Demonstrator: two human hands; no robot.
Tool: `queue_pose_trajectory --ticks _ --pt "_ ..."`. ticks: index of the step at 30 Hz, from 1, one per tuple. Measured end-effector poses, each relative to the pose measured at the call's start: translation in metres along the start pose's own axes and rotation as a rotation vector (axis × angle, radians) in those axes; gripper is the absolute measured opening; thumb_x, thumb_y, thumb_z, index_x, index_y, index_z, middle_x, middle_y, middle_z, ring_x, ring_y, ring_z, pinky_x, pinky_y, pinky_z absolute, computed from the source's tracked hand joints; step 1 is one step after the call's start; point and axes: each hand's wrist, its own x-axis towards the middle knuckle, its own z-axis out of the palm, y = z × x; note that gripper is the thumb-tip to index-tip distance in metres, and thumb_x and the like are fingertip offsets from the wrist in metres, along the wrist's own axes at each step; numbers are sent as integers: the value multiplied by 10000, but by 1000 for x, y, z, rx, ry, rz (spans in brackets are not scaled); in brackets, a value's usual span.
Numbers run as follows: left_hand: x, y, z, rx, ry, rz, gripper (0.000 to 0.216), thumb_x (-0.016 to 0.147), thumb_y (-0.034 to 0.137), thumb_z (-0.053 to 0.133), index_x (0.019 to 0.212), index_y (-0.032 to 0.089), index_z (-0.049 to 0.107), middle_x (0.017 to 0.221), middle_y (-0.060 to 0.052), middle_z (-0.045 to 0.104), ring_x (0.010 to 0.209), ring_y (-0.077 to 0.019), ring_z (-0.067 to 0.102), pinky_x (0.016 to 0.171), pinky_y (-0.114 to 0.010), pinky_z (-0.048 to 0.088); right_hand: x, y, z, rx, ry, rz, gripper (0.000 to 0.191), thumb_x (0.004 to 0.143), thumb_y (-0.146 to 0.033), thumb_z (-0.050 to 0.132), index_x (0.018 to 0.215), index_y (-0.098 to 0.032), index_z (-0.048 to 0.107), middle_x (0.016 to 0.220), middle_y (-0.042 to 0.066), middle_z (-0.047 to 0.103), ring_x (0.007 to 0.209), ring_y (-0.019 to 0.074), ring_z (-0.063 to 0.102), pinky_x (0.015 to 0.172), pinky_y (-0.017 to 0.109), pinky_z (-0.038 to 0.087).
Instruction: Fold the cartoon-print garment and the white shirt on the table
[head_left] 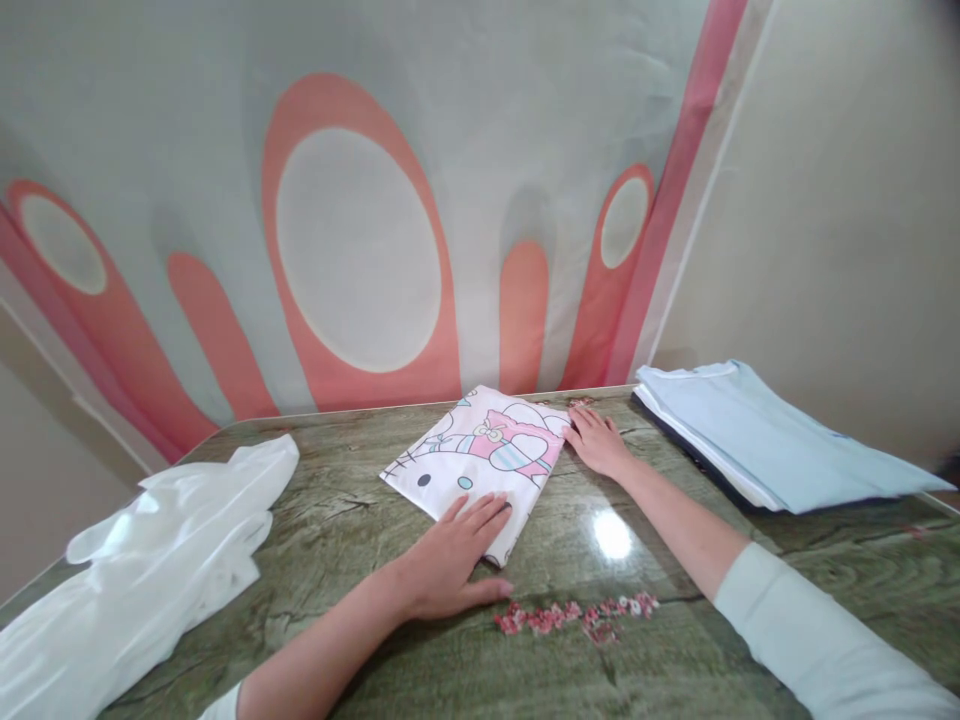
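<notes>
A folded white cloth with a pink and blue cartoon print (480,455) lies on the glossy green wood-grain table (352,530), near its far edge. My left hand (454,560) rests flat on the cloth's near corner, fingers stretched out, thumb on the table. At the cloth's right edge, my right hand (596,440) lies flat on the table, its fingers stretched out and touching the fabric. Neither hand grips anything.
A crumpled white garment (150,570) lies at the left end of the table. A stack of folded pale blue and white clothes (757,440) sits at the right. A small red and white floral mark (577,615) shows near me. A pink-patterned curtain (360,220) hangs behind.
</notes>
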Motion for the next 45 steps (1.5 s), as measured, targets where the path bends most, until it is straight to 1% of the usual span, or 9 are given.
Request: queue_pose_trajectory --ticks 5,8,13,17,20,24,30,37,45 --pt "-11 2 -2 -73 100 52 492 887 439 471 1323 222 399 1390 -77 391 1271 -223 355 1071 -385 245 -2 -5 2 -21 34 -111 502 928 -445 229 1342 -211 389 1449 56 318 1328 251 240 1069 494 152" --pt "-15 2 -4 -93 142 58 352 909 356 445 1225 208 495 1289 -79 491 1182 -204 451 1002 -343 343 -5 -8 -5 -22 193 -55 438 918 -375 291 1227 -149 504 1352 121 443 1273 287 317 1045 512 188" --pt "-15 1 -1 -63 137 77 480 891 454 459 1300 205 423 1379 -88 404 1251 -229 381 1049 -387 277 -33 -31 -19 160 214 -247 301 884 -266 362 1025 -144 599 1063 120 607 1041 233 519 932 358 387" --pt "-14 3 5 -20 41 85 670 886 575 375 1428 223 199 1487 -83 185 1355 -256 176 1100 -461 107 -62 -51 -20 168 132 -411 371 903 -326 354 1207 -198 524 1286 82 505 1196 230 422 995 392 337" --pt "-13 7 7 -1 -7 74 682 892 603 313 1441 232 153 1498 -70 129 1369 -255 112 1104 -461 58 -63 -47 -13 91 -17 -447 455 930 -417 270 1342 -269 395 1419 19 374 1308 222 292 1050 444 256" --pt "-14 10 5 21 -25 56 692 892 618 282 1443 223 143 1501 -70 102 1372 -246 91 1107 -445 45 -43 -20 -2 14 -71 -282 497 934 -445 196 1386 -280 319 1450 9 318 1324 221 271 1073 494 187" --pt "-14 11 6 53 -22 51 685 894 619 267 1442 225 149 1502 -66 103 1372 -247 91 1109 -433 50 -25 7 5 -13 44 5 530 930 -414 205 1386 -174 328 1450 83 311 1327 257 259 1053 489 243" --pt "-15 9 7 38 9 70 682 895 609 286 1441 219 160 1497 -79 128 1368 -253 113 1107 -440 67 -45 -34 -7 76 -63 -373 554 927 -514 196 1415 -261 264 1481 17 240 1356 217 191 1092 456 178" --pt "6 26 21 35 45 -31 646 919 585 209 1433 195 176 1502 -76 106 1373 -256 68 1100 -460 67 -24 -33 -5 88 -172 -331 606 893 -598 186 1411 -296 271 1494 -11 193 1363 248 157 1095 493 132"
